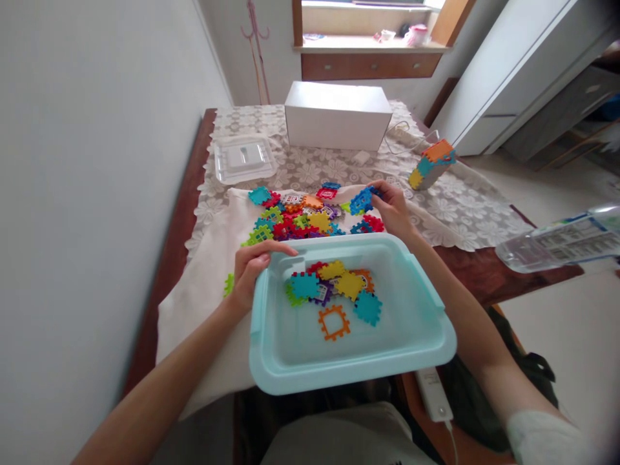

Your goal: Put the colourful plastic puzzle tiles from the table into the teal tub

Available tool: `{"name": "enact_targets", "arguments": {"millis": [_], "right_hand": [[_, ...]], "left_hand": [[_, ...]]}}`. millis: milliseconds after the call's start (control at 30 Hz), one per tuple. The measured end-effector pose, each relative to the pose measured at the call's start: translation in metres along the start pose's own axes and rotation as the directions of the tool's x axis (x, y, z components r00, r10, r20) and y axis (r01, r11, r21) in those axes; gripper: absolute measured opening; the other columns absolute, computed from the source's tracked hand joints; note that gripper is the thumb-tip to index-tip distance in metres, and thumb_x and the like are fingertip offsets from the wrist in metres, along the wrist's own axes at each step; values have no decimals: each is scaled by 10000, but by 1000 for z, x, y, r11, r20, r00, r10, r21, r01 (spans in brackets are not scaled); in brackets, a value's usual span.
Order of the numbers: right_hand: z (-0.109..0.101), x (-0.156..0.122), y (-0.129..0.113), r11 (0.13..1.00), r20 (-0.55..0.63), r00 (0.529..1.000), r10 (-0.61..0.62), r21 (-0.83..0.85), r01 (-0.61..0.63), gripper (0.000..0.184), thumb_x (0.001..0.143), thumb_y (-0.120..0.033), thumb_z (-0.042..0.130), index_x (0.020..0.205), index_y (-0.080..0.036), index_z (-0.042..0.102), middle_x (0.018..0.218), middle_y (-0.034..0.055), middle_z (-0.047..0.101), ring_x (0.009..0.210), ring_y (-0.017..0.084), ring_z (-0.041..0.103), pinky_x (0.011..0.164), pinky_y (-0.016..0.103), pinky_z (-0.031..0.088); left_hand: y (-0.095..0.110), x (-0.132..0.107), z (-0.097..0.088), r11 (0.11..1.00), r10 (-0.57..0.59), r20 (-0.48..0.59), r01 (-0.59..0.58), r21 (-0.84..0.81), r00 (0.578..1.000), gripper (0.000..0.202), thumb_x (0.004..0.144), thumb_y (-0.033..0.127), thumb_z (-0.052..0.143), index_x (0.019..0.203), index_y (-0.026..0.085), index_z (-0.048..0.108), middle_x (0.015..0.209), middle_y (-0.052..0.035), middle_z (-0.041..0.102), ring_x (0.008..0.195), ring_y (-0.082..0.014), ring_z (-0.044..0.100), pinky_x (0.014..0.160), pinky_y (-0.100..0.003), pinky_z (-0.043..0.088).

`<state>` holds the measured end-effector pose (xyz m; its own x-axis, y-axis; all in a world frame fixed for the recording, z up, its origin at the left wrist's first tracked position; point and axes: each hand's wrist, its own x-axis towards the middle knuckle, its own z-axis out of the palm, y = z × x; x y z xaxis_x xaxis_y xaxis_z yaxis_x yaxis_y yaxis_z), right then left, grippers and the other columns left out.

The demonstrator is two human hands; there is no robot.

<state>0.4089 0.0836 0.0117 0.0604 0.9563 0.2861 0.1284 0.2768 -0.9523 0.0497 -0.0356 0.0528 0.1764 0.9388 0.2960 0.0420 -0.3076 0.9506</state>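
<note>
My left hand [254, 268] grips the far left corner of a light teal plastic bin [387, 352], which is tilted towards me at the table's near edge. In the bin lie several flat interlocking toy tiles, among them an orange frame [334, 323], a teal tile [368, 308] and a yellow tile [349, 284]. Beyond the bin, my right hand [391, 208] pinches a blue window tile [361, 201] between thumb and fingers. It is just above a loose pile of coloured tiles [300, 219] on a white cloth [203, 316].
A clear plastic lid [245, 160] lies at the back left, beside a white box [338, 119]. At the back right stands a block built of tiles [432, 165]. A clear bottle [557, 242] is at the right edge. A white power strip [434, 394] sits below the bin.
</note>
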Motion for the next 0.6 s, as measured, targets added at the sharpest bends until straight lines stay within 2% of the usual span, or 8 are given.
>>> {"name": "enact_targets", "arguments": {"millis": [67, 167, 367, 500, 600], "right_hand": [[1, 1, 2, 995, -32, 999, 20, 100, -17, 385, 830, -604, 954, 992, -310, 767, 955, 20, 783, 864, 242, 729, 808, 385, 625], [3, 2, 2, 984, -11, 998, 62, 171, -59, 416, 820, -625, 955, 974, -314, 726, 979, 40, 794, 902, 270, 750, 825, 411, 620], [8, -3, -9, 986, -8, 992, 124, 118, -122, 424, 785, -549, 902, 1129, -343, 766, 1049, 48, 806, 916, 288, 724, 820, 429, 615], [10, -3, -9, 992, -8, 995, 98, 78, -97, 365, 782, -556, 891, 1016, -318, 744, 985, 25, 758, 884, 245, 693, 811, 383, 609], [8, -1, -5, 987, 6, 993, 115, 110, -115, 383, 776, -548, 922, 1006, -310, 731, 972, 17, 745, 881, 232, 697, 821, 373, 632]], "left_hand": [[0, 1, 0, 1000, 8, 2, -8, 9, 1000, 454, 962, 533, 696, 881, 184, 975, 812, -122, 885, 657, -252, 686, 589, -353, 483], [2, 3, 0, 1000, 20, -4, -20, 8, 1000, 418, 935, 494, 695, 859, 191, 974, 821, -117, 895, 650, -247, 691, 583, -347, 483], [5, 5, 2, 1000, 26, -15, -26, -10, 1000, 380, 913, 452, 708, 839, 192, 975, 836, -119, 910, 668, -246, 724, 590, -336, 490], [4, 4, 1, 1000, 25, -18, -25, 7, 1000, 392, 921, 460, 698, 848, 191, 975, 833, -122, 908, 672, -252, 721, 590, -346, 489], [4, 4, 1, 1000, 23, -14, -23, 15, 1000, 397, 928, 460, 691, 853, 188, 971, 852, -128, 914, 690, -263, 732, 595, -354, 499]]}}
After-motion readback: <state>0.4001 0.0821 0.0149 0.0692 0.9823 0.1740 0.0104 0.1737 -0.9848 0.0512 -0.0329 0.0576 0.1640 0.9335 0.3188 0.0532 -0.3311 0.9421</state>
